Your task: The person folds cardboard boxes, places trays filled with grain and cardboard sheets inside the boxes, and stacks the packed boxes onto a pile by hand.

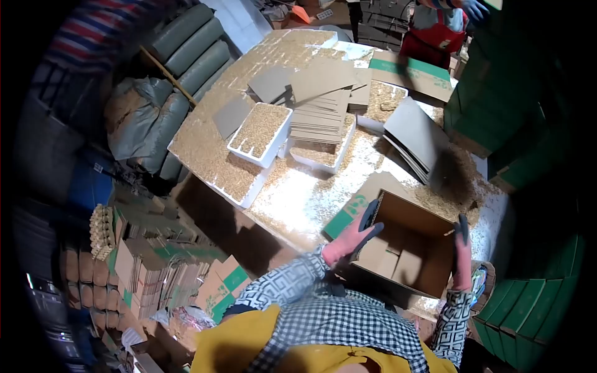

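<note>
An open cardboard box (pixel 407 239) is tilted toward me at the table's near edge, its folded bottom flaps showing inside. My left hand (pixel 351 241), in a pink glove with dark fingers, holds the box's left wall, the thumb over the rim. On the opposite side, my right hand (pixel 461 255), gloved alike, grips the right wall with its fingers along the outside. Behind the box lies a flat carton piece with green print (pixel 348 214). Grey sheets (pixel 413 137) are stacked beyond it, beside loose grain-like bedding (pixel 457 177).
White trays (pixel 260 133) of bedding and a pile of cardboard sheets (pixel 320 112) occupy the table (pixel 280 211). Folded cartons (pixel 168 273) stand lower left, with stuffed sacks (pixel 189 43) above. Green boxes (pixel 522 304) are stacked at right. Another person in red (pixel 429 46) is across the table.
</note>
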A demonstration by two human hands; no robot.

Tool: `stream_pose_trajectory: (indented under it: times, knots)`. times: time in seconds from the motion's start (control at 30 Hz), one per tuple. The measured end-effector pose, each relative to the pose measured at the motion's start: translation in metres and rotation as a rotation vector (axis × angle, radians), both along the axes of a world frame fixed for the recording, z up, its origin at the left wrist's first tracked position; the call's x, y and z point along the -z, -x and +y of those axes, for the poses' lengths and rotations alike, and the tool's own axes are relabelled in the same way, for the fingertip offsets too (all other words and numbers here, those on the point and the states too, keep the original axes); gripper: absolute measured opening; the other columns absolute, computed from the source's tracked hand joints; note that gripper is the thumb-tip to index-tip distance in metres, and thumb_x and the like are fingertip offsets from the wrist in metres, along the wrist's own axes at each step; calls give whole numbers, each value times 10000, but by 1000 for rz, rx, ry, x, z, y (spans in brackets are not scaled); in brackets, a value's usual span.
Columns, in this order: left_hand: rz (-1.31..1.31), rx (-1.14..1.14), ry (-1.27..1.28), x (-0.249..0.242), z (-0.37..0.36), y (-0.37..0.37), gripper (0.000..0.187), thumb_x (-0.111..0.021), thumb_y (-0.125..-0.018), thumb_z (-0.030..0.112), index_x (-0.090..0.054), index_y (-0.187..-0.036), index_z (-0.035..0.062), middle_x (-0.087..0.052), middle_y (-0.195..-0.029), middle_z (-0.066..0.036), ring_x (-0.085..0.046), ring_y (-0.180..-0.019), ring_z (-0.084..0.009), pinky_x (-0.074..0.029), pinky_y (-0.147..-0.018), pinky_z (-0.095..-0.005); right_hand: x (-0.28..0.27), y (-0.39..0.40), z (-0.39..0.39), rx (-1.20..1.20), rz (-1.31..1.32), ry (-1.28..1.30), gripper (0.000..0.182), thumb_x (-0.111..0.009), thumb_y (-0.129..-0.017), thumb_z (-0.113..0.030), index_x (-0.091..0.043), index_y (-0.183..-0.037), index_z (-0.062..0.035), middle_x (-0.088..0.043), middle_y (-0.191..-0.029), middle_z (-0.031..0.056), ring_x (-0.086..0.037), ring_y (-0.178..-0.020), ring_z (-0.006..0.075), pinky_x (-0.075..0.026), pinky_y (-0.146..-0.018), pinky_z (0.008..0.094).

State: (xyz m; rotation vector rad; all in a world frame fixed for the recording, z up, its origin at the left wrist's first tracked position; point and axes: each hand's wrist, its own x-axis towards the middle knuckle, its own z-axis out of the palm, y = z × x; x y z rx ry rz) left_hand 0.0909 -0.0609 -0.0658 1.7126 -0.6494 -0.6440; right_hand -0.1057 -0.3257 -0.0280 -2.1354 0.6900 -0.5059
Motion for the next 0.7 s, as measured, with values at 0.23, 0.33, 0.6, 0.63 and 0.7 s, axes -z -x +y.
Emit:
stream_pose_trajectory:
  times: [0.23,0.33,0.6,0.63,0.7]
  knots:
    - [-375,-873,-404,68,150,-242,821,-640,-787,239,-213,-1478,122,-373,-1425,-151,-333,-1319,-272,-331,-1060,-395,-5,-35,17,142,427,312,791,-748,-734,-194,-343,-1406,-94,-485,-1271,216,-484,-1152,399,-411,-983,420]
    - [265,-1098,-10,73,163,-316,980,-788,-647,113,-246,-1463,161,-442,-1340,-146,-401,-1233,-302,-400,-998,-428,-9,-44,20,170,556,384,845,-767,-706,-208,-322,-1417,-113,-504,-1215,208,-504,-1099,396,-431,-936,435]
    - [425,-833,397,55,222,-255,523,-532,-872,338,-427,-1358,176,-570,-1210,-67,-588,-1012,-227,-510,-622,-303,-12,-48,18,211,698,469,791,-768,-705,-328,-400,-1367,-100,-429,-1333,202,-424,-1211,379,-393,-969,491]
    - [363,-803,408,33,217,-230,487,-493,-894,341,-433,-1352,184,-572,-1219,-71,-609,-980,-222,-496,-569,-277,-7,-46,19,195,638,619,782,-772,-695,-325,-420,-1358,-109,-393,-1369,186,-361,-1266,383,-350,-998,529]
    - [739,-816,693,-32,200,-178,430,-418,-936,339,-441,-1343,203,-573,-1234,-83,-647,-908,-220,-460,-469,-222,-28,-55,30,114,377,831,636,-738,-729,-260,-494,-1294,-101,-407,-1366,175,-375,-1244,395,-336,-1010,508]
